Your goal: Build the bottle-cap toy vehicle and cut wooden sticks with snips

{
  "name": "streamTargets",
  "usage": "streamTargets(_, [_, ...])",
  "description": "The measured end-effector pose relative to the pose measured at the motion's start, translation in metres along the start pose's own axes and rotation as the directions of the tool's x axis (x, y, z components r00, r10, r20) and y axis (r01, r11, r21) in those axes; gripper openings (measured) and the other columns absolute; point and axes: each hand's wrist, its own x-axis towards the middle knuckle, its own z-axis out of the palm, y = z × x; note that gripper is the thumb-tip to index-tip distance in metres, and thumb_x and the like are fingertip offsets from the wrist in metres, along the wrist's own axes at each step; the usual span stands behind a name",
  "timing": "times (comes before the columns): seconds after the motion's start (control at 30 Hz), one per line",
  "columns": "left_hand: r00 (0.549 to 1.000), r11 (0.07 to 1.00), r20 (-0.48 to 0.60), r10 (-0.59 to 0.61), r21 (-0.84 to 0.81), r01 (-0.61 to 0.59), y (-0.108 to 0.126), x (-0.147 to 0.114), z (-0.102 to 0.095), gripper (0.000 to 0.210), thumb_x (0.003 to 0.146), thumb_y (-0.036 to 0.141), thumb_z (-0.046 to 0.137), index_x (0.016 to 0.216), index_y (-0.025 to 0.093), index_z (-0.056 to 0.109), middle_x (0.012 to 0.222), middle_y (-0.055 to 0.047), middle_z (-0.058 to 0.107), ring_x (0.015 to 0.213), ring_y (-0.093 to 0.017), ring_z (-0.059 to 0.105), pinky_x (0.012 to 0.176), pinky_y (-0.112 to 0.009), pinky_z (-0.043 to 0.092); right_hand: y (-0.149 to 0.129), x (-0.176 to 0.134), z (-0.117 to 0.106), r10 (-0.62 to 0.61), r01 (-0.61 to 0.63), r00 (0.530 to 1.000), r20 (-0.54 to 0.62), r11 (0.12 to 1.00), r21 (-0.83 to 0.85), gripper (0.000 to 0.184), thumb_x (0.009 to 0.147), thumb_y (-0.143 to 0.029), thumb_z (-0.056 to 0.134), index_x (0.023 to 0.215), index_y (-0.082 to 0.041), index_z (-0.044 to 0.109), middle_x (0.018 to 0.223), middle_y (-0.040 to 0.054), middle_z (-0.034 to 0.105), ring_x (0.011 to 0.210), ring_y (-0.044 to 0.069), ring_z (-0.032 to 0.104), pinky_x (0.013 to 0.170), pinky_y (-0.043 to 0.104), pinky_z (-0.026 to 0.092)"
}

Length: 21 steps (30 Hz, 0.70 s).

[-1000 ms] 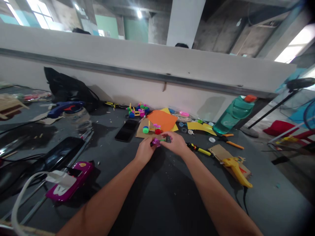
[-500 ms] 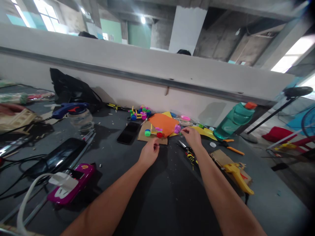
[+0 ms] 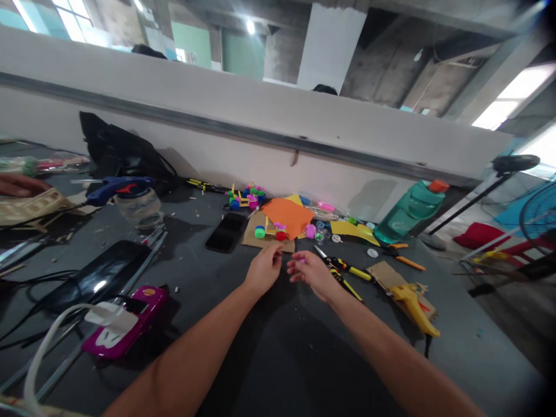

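Note:
My left hand [image 3: 263,270] is closed, its thumb and fingers curled together over the near edge of a cardboard piece [image 3: 251,237]. What it holds, if anything, is hidden. Close beside it, my right hand [image 3: 311,273] pinches a small purple piece [image 3: 303,260] whose kind I cannot make out. Beyond my hands, a little toy car [image 3: 270,233] with green and red wheels rests on the cardboard, in front of an orange sheet [image 3: 289,216]. Pink and clear small parts [image 3: 310,231] lie right of it. Yellow-and-black handled pliers [image 3: 343,266] lie to the right of my right hand.
A phone [image 3: 226,233] lies left of the cardboard. Further left are a purple power strip [image 3: 130,324], a blue glue gun [image 3: 119,191] on a jar and another person's hand [image 3: 21,185]. A teal bottle [image 3: 408,213] and a yellow glue gun [image 3: 414,307] are at the right.
My right hand has drawn back from the small parts, towards my left hand, with the small purple piece in its fingers. My left hand has stayed almost in place.

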Motion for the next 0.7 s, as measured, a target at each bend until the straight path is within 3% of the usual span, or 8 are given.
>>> streamTargets(0.03, [1.0, 1.0, 0.001, 0.003, -0.007, -0.003, 0.002, -0.002, 0.0, 0.035, 0.079, 0.011, 0.045, 0.111, 0.022, 0.054, 0.096, -0.004, 0.062, 0.089, -0.016, 0.059, 0.08, -0.03, 0.047, 0.006, -0.008, 0.008, 0.051, -0.06, 0.997, 0.061, 0.986, 0.152, 0.017, 0.074, -0.024, 0.054, 0.09, -0.019, 0.051, 0.075, 0.0025, 0.063, 0.061, 0.014, 0.062, 0.052, 0.029, 0.052])
streamTargets(0.1, [1.0, 1.0, -0.003, 0.015, -0.019, -0.015, 0.009, -0.005, -0.001, 0.03, 0.082, 0.016, 0.044, 0.11, 0.022, 0.055, 0.097, -0.004, 0.062, 0.088, -0.016, 0.058, 0.079, -0.03, 0.048, 0.014, -0.019, 0.015, 0.092, -0.112, 0.993, 0.074, 0.936, 0.334, 0.019, 0.075, -0.028, 0.059, 0.09, -0.019, 0.053, 0.073, 0.0024, 0.063, 0.057, 0.013, 0.061, 0.048, 0.027, 0.052])
streamTargets(0.2, [0.998, 0.998, 0.027, 0.064, -0.031, -0.063, 0.022, -0.011, -0.001, 0.026, 0.086, 0.022, 0.043, 0.108, 0.022, 0.056, 0.1, -0.005, 0.06, 0.089, -0.016, 0.057, 0.077, -0.029, 0.048, 0.018, -0.022, 0.012, 0.113, -0.116, 0.993, 0.038, 0.853, 0.508, 0.019, 0.076, -0.034, 0.061, 0.085, -0.018, 0.058, 0.071, 0.0031, 0.064, 0.055, 0.012, 0.06, 0.05, 0.026, 0.052])
streamTargets(0.3, [0.98, 0.985, 0.101, 0.172, -0.016, -0.171, 0.034, -0.015, 0.0, 0.026, 0.082, 0.025, 0.052, 0.107, 0.023, 0.058, 0.102, -0.005, 0.059, 0.097, -0.018, 0.054, 0.085, -0.031, 0.045, 0.018, -0.019, 0.005, 0.153, -0.152, 0.987, 0.053, 0.765, 0.626, 0.018, 0.078, -0.035, 0.06, 0.08, -0.018, 0.061, 0.074, 0.0037, 0.066, 0.062, 0.013, 0.062, 0.06, 0.028, 0.054])
streamTargets(0.47, [0.968, 0.966, 0.111, 0.226, 0.101, -0.237, 0.035, -0.013, 0.007, 0.034, 0.07, 0.022, 0.067, 0.103, 0.023, 0.061, 0.1, -0.004, 0.058, 0.099, -0.02, 0.05, 0.09, -0.034, 0.04, 0.017, -0.019, 0.004, 0.143, -0.19, 0.982, 0.125, 0.726, 0.661, 0.025, 0.08, -0.042, 0.055, 0.076, -0.018, 0.061, 0.075, 0.0052, 0.066, 0.071, 0.018, 0.064, 0.067, 0.033, 0.054])
streamTargets(0.6, [0.968, 0.964, 0.112, 0.225, 0.119, -0.238, 0.031, -0.011, 0.008, 0.02, 0.075, 0.02, 0.061, 0.095, 0.022, 0.064, 0.096, -0.003, 0.059, 0.094, -0.018, 0.051, 0.087, -0.032, 0.041, 0.014, -0.022, 0.007, 0.121, -0.193, 0.981, 0.154, 0.731, 0.655, 0.027, 0.077, -0.045, 0.059, 0.073, -0.018, 0.058, 0.071, 0.0029, 0.065, 0.068, 0.016, 0.063, 0.067, 0.033, 0.054])
streamTargets(0.7, [0.973, 0.975, 0.092, 0.211, 0.056, -0.216, 0.032, -0.01, 0.006, 0.014, 0.079, 0.024, 0.058, 0.091, 0.022, 0.065, 0.093, -0.004, 0.06, 0.092, -0.017, 0.052, 0.086, -0.032, 0.041, 0.013, -0.022, 0.004, 0.095, -0.193, 0.977, 0.192, 0.781, 0.594, 0.039, 0.078, -0.055, 0.051, 0.077, -0.017, 0.059, 0.073, 0.0048, 0.065, 0.069, 0.017, 0.062, 0.063, 0.033, 0.054])
